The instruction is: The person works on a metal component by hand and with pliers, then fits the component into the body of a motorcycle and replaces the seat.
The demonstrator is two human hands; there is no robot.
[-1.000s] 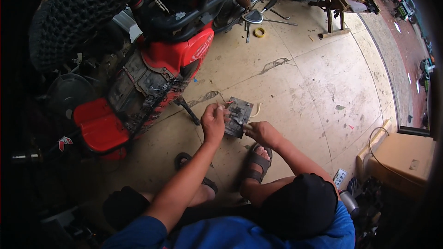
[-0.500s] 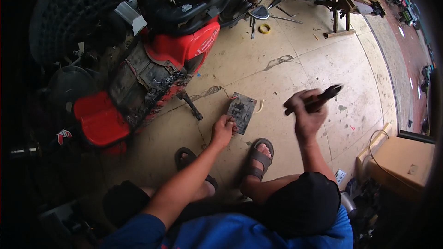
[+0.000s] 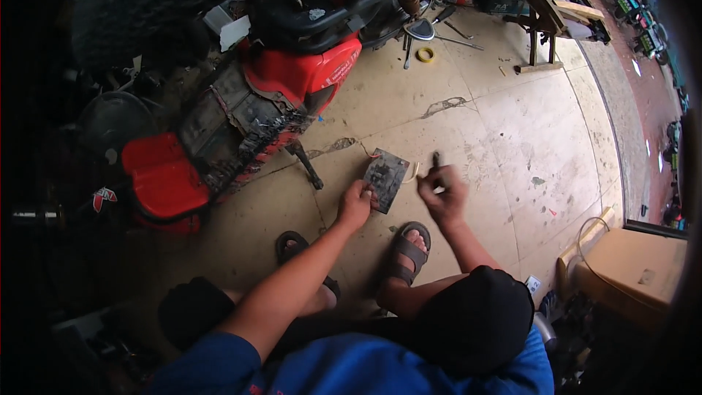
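My left hand [image 3: 356, 205] is closed on the near left edge of a dark grey, scuffed battery [image 3: 387, 178], a rectangular block low over the tiled floor. A short red wire [image 3: 374, 156] shows at its far left corner. Beside its right edge a pale wire [image 3: 417, 171] curls. My right hand [image 3: 444, 194], just right of the battery and smeared by motion, is closed around dark pliers [image 3: 436, 159]. Their tip points away from me; most of the tool is hidden by the fingers.
A red scooter [image 3: 300, 77] stands at left, its stand [image 3: 308, 168] down. Farther off lie a yellow tape roll [image 3: 425, 55] and several tools [image 3: 461, 40]. A wooden frame [image 3: 545, 18] is at far right, a cardboard box [image 3: 632, 263] at near right. My sandalled feet [image 3: 409, 252] are below.
My right hand has swung left and slightly down with the pliers, from well right of the battery to close beside it. The left hand still holds the battery in about the same place.
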